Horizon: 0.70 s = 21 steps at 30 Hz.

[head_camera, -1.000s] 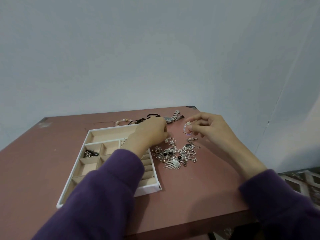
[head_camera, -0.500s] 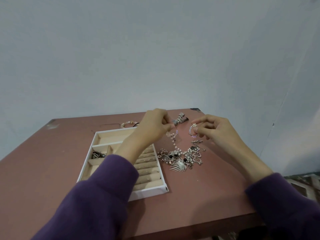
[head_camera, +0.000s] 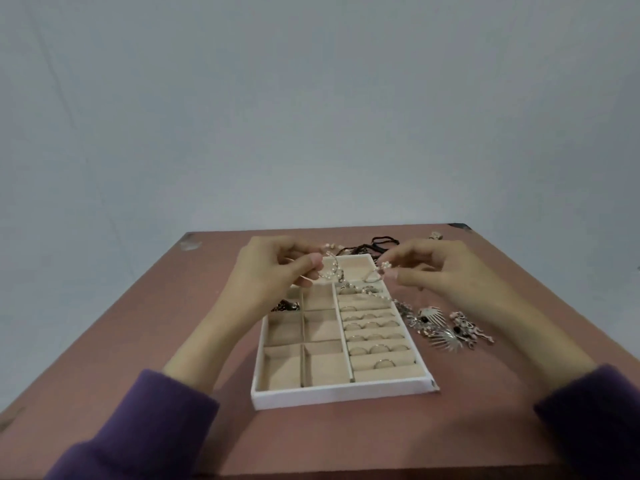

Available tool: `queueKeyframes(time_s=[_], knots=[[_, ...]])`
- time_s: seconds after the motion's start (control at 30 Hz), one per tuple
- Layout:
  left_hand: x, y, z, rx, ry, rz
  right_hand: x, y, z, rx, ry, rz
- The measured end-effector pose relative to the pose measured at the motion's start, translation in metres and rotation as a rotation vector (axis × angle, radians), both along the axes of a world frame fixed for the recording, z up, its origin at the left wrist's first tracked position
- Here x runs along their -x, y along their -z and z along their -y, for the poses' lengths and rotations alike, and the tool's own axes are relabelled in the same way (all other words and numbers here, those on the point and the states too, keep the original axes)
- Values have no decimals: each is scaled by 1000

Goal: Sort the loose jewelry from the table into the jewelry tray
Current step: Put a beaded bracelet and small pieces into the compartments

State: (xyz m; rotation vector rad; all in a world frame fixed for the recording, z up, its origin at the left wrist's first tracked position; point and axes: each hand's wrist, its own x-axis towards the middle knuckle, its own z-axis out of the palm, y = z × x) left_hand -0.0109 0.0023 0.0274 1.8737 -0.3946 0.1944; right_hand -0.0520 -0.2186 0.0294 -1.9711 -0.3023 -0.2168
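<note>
1. Over the far end of the jewelry tray (head_camera: 341, 396), I am holding both hands up, apart. My left hand (head_camera: 273, 275) is pinching a pearl-beaded strand (head_camera: 330, 271), and my right hand (head_camera: 450, 275) is pinching a small flower-shaped bead piece (head_camera: 384, 265).
2. I am judging the strand light, limp and snag-prone. Its tail is trailing toward the loose pile (head_camera: 446, 329) on the bench (head_camera: 138, 341), possibly tangled there.
3. I am favouring a fingertip pinch on the beads near each end, lifting gently so thin links are not breaking.
4. Whether both hands are sharing one piece, I cannot tell.
</note>
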Motion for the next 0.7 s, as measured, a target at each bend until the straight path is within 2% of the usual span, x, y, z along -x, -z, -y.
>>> queueKeyframes(time_s=[0.13,0.33,0.7], knots=[[-1,2,-1,4,5,8,-4,-4,-26,234,-161,-22],[-2,-1,5,60,15,19,-8,-7,-31,268,-179,-41],[-15,5,31,108,26,-20,-28,-13,-15,-245,-175,-140]])
